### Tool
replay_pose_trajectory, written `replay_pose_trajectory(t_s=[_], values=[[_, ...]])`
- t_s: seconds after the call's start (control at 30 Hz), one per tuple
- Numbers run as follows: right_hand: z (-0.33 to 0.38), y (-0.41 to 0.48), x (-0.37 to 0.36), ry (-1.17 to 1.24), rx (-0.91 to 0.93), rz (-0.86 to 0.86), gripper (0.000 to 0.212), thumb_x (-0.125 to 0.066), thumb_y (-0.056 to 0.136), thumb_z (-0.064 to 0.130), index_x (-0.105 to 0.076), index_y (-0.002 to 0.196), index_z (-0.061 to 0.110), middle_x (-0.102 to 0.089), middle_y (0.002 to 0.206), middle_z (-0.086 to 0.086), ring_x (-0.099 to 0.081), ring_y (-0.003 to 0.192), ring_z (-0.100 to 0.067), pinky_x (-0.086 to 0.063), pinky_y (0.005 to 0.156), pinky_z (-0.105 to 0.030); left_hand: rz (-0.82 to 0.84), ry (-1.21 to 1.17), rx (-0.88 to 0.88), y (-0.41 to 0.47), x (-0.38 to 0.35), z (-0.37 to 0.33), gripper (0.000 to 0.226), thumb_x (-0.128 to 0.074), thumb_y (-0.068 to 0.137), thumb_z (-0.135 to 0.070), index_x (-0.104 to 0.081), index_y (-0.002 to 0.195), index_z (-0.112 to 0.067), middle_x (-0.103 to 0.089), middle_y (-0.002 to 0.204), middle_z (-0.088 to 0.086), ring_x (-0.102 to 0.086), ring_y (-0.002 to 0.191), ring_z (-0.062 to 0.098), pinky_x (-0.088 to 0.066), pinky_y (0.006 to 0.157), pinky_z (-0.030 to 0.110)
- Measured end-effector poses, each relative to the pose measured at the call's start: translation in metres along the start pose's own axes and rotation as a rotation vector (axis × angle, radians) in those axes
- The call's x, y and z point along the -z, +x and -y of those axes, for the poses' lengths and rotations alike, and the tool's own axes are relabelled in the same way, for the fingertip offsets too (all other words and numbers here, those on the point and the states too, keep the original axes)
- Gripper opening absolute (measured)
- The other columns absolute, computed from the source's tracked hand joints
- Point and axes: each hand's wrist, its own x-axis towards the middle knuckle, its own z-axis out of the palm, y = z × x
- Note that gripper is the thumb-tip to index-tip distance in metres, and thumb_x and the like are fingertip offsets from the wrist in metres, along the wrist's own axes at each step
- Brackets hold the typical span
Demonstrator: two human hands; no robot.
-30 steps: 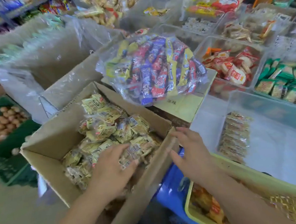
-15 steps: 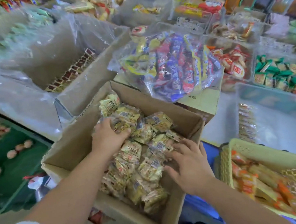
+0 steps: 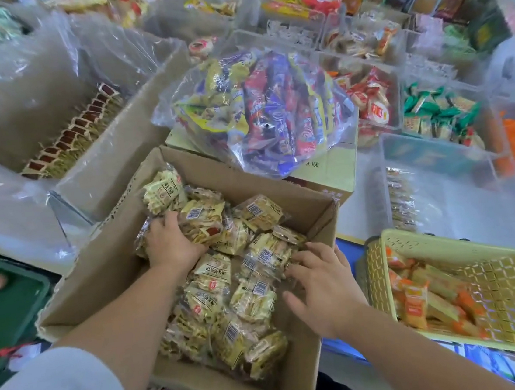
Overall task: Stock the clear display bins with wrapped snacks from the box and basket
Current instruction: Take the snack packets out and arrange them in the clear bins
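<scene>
Gripping clear-and-yellow wrapped snack packets (image 3: 254, 300) inside brown cardboard box (image 3: 108, 274) with left hand (image 3: 172, 245); touching them with spread, relaxed right hand (image 3: 326, 286).

Left hand (image 3: 172, 242) palm-down, perhaps gripping; right hand (image 3: 321, 286) flat and splayed.
</scene>
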Motion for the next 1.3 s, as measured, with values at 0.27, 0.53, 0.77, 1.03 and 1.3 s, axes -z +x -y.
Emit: replay_pose_trajectory(t_s=[0.27,0.53,0.77,1.03,1.3], values=[[0.000,0.000,0.001,-0.007,0.002,0.004,0.060,-0.027,0.086,0.069,-0.066,0.118,0.037,-0.056,0.132,0.014,-0.029,0.140,-0.022,-0.022,0.118,-0.056,0.009,-0.077,-0.092,-0.005,0.014,0.001,0.066,-0.096,0.063,-0.043,-0.059,0.117,-0.033,-0.066,0.119,-0.004,-0.063,0.105,0.022,-0.056,0.085,0.041],[-0.005,0.000,-0.002,0.016,0.029,-0.017,0.056,-0.030,0.087,0.072,-0.064,0.118,0.039,-0.057,0.126,0.018,-0.032,0.136,-0.020,-0.025,0.116,-0.057,0.132,-0.577,0.126,-0.060,0.061,-0.005,0.059,-0.099,0.060,-0.033,-0.056,0.100,-0.038,-0.061,0.110,-0.008,-0.068,0.086,0.023,-0.056,0.063,0.035],[-0.004,-0.008,0.031,0.497,0.001,-0.024,0.082,-0.006,0.081,0.086,-0.044,0.143,0.048,-0.044,0.150,0.021,-0.007,0.153,-0.016,0.001,0.122,-0.058,0.413,-1.439,0.298,-0.171,0.063,-0.045,0.082,-0.098,0.057,-0.023,-0.062,0.130,-0.012,-0.075,0.121,0.016,-0.077,0.100,0.033,-0.063,0.060,0.040],[-0.049,-0.041,0.073,1.089,0.162,0.062,0.047,-0.066,0.089,0.055,-0.054,0.133,0.043,-0.062,0.124,0.025,-0.061,0.110,0.003,-0.054,0.085,-0.019,0.445,-1.576,0.277,-0.234,0.027,-0.132,0.059,-0.093,0.066,-0.047,-0.078,0.116,-0.021,-0.073,0.125,0.016,-0.074,0.108,0.034,-0.063,0.070,0.044],[-0.151,-0.043,0.071,1.371,0.078,0.030,0.027,-0.062,0.094,0.043,-0.059,0.120,0.050,-0.067,0.116,0.023,-0.068,0.102,-0.003,-0.055,0.077,-0.019,0.449,-1.645,0.213,-0.246,-0.019,-0.213,0.050,-0.051,0.091,-0.049,-0.075,0.122,-0.019,-0.067,0.135,0.020,-0.066,0.123,0.039,-0.058,0.089,0.058]])
